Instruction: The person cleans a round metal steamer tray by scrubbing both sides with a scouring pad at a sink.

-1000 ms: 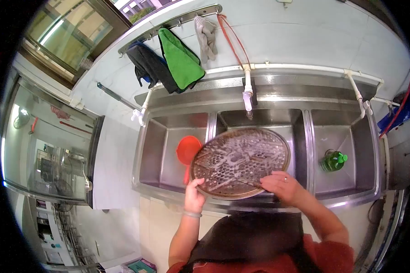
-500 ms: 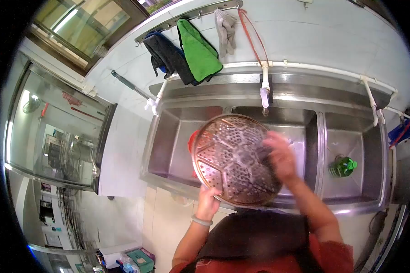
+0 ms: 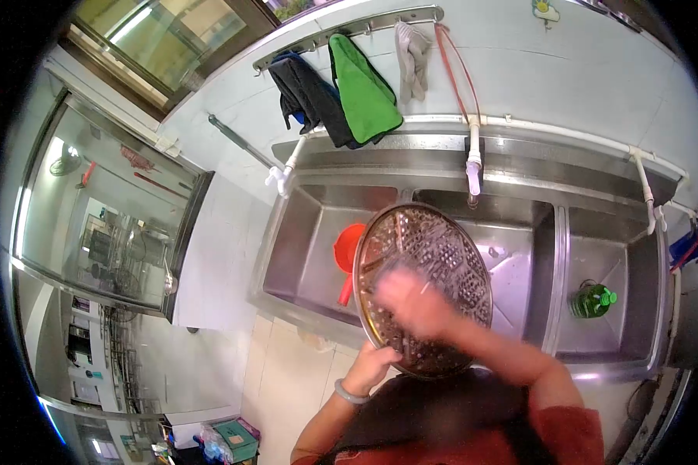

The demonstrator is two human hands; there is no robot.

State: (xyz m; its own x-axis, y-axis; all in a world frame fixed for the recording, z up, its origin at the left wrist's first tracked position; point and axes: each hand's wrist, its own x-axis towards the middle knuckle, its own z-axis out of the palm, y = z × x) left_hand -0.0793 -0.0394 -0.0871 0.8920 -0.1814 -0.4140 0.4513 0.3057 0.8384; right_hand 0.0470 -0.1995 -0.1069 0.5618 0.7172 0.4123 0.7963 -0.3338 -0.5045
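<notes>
A round metal steamer tray (image 3: pixel 442 240), perforated all over, is tilted up over the sink's front edge. Its lower left rim is gripped by my left hand (image 3: pixel 371 367), thumb on the upper face. Across the tray's face lies my right hand (image 3: pixel 415 302), smeared by motion, its fingers bent towards the surface. A greyish blur shows under those fingertips; what it is I cannot make out. Behind the tray's left rim, a red dipper (image 3: pixel 349 246) sits in the left basin, partly hidden.
The steel sink (image 3: pixel 560 271) has three basins; a green bottle (image 3: pixel 593 301) stands in the right one. White taps (image 3: pixel 474 174) project from the wall pipe. Cloths (image 3: pixel 364 93) and a glove (image 3: pixel 412 62) hang from a hook rail. A glass-doored cabinet (image 3: pixel 108 209) stands left.
My right hand has swept from the tray's right side to its left-centre. The tray has turned more edge-on, exposing more of the red dipper. The whole view has shifted slightly.
</notes>
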